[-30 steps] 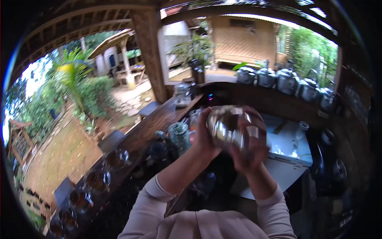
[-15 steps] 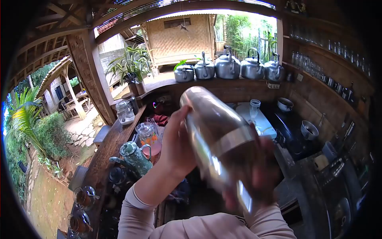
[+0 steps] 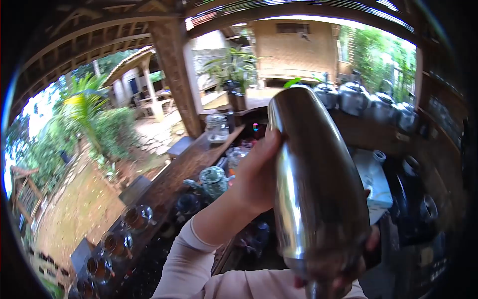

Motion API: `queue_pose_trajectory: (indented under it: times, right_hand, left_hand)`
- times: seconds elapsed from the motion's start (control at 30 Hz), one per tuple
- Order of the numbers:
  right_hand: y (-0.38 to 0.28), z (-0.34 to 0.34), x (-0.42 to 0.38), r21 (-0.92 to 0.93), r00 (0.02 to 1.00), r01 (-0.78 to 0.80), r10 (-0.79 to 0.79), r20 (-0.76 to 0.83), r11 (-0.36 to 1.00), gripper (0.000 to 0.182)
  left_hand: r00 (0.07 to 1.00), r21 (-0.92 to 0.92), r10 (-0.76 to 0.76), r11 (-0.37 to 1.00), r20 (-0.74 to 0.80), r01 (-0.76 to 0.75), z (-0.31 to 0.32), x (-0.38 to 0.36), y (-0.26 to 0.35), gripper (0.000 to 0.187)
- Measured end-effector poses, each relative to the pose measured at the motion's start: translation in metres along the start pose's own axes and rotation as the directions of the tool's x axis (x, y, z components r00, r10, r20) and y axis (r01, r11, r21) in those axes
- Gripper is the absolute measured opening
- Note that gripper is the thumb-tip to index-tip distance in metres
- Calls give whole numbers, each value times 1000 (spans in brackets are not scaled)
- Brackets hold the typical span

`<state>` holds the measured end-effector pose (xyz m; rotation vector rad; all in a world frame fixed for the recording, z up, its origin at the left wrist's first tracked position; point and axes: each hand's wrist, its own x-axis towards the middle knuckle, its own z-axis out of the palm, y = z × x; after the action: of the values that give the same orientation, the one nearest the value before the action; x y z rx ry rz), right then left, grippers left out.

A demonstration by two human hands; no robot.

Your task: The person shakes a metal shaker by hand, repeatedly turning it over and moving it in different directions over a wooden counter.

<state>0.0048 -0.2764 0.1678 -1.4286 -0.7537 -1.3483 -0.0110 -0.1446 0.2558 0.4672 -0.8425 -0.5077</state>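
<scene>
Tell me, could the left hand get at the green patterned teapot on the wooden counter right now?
Probably not: the left hand is pressed against the steel shaker, which the right hand grips too. The green teapot sits uncovered.

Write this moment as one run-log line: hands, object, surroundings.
left hand: gripping upper side of steel shaker | right hand: cupping its lower end | shaker: raised, tilted | nearby: green teapot, kettles on ledge

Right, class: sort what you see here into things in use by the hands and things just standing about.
In use:
metal shaker
left hand, gripping its upper part
right hand, under its lower end

Standing about:
green teapot
kettles on the back ledge
glass jar
glass cups on the wooden counter
</scene>
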Motion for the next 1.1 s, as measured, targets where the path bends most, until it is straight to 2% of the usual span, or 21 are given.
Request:
queue_pose_trajectory:
  times: [0.1, 0.13, 0.17, 0.2, 0.23, 0.27, 0.33, 0.37, 0.43, 0.53, 0.6, 0.63, 0.67, 0.77, 0.87, 0.93, 0.97, 1.0, 1.03, 1.07, 1.1]
  right_hand:
    - [15, 35, 20, 115, 907, 365, -326, -267, 924, 54]
    - [13, 53, 49, 60, 826, 521, -485, -288, 851, 56]
    - [13, 58, 49, 213, 952, 224, -167, -255, 951, 53]
    - [16, 60, 48, 343, 972, -97, 163, -168, 934, 51]
    - [24, 57, 41, 358, 974, 26, 56, -218, 933, 50]
    - [31, 55, 29, 365, 961, 152, -50, -273, 918, 48]
    - [-3, 55, 21, 836, 968, 246, -82, -237, 491, 49]
    - [1, 64, 22, 852, 970, 240, -78, -231, 466, 49]
    - [10, 78, 19, 801, 970, 209, -18, -241, 561, 50]
    - [20, 92, 12, 686, 959, 147, 65, -274, 713, 51]
    - [27, 101, 36, 214, 976, 53, -5, -218, 975, 50]
    - [11, 98, 46, 500, 947, -246, 316, -59, 830, 49]
    - [1, 89, 45, 509, 947, -245, 317, -58, 825, 49]
    - [-13, 85, 28, 520, 982, -92, 164, -95, 849, 54]
    - [-4, 106, 28, 278, 996, 71, -53, -70, 958, 56]
    - [1, 123, 26, 108, 980, 200, -197, -38, 974, 57]
    - [2, 134, 24, 25, 964, 267, -267, -14, 963, 58]
    - [-1, 147, 23, -51, 942, 337, -336, 15, 940, 58]
    - [-13, 175, 19, 516, 996, -79, 83, 14, 853, 50]
    - [-16, 180, 16, 480, 993, -25, 79, -92, 877, 51]
    - [-28, 165, 17, 401, 1000, 11, -9, -6, 916, 52]
  left_hand:
    - [992, -204, -103, 975, -71, 86, -51, 17, 16, 48]
    - [939, -76, -37, 997, -343, 12, -73, 23, 12, 52]
    - [858, -77, 14, 995, -513, -62, -78, 21, 9, 54]
    - [746, -64, 59, 989, -663, -134, -82, 15, 10, 55]
    - [751, -78, -15, 996, -660, -49, -89, 8, 18, 57]
    - [876, -137, -16, 989, -481, -57, -74, -2, 25, 48]
    - [961, -22, 54, 998, -270, -62, -39, -13, 37, 43]
    - [981, 39, 88, 996, -172, -83, -30, -18, 38, 43]
    - [993, 136, 111, 985, -41, -105, -30, -21, 39, 51]
    - [948, 31, 80, 997, -308, -74, -73, -3, 49, 45]
    - [840, 89, 168, 986, -517, -142, -102, -6, 52, 45]
    - [800, 71, 155, 988, -580, -140, -110, -10, 52, 45]
    - [756, 55, 142, 989, -639, -139, -114, -13, 53, 44]
    - [922, 40, 155, 988, -355, -150, -44, -33, 57, 43]
    - [899, 222, 396, 909, -189, -353, -35, -48, 56, 46]
    - [965, -45, 228, 971, -130, -236, -58, -53, 77, 48]
    - [881, 139, 303, 953, -365, -270, -70, -56, 85, 49]
    - [780, 101, 299, 951, -549, -293, -77, -64, 93, 49]
    - [725, 145, 355, 930, -590, -338, -82, -72, 96, 49]
    - [663, 195, 409, 906, -627, -374, -81, -80, 102, 48]
    - [740, 202, 413, 910, -531, -362, -71, -91, 106, 48]
